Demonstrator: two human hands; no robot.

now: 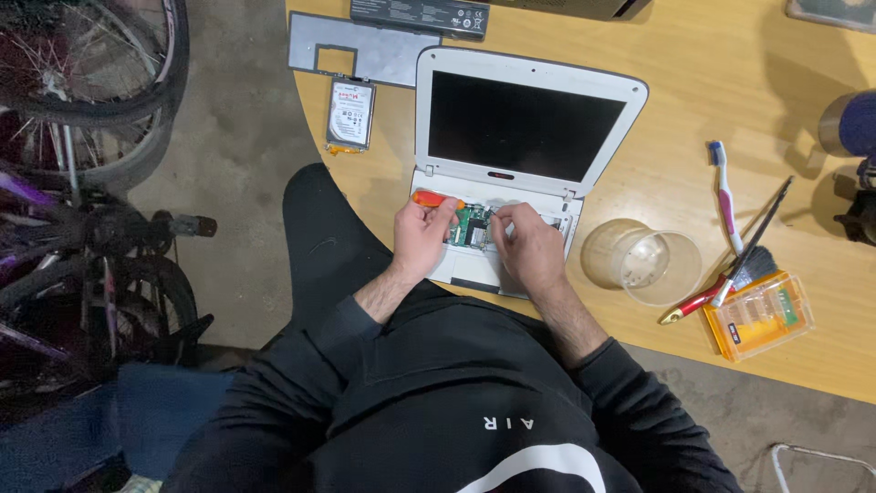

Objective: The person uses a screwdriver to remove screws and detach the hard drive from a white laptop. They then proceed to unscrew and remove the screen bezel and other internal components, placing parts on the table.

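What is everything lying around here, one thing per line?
laptop: one, white, opened up, table centre
circuit board: one, green, inside the laptop base
screwdriver: one, orange handle, in left hand
hard drive: one, silver, left of laptop
cover panel: one, grey, table's far edge
battery: one, black, top edge
plastic cup: one, clear, on its side
toothbrush: one, white and blue
brush: one, black
bit case: one, orange
table: one, wooden
bicycles: dark, on the left
left hand: on the screwdriver
right hand: on the board
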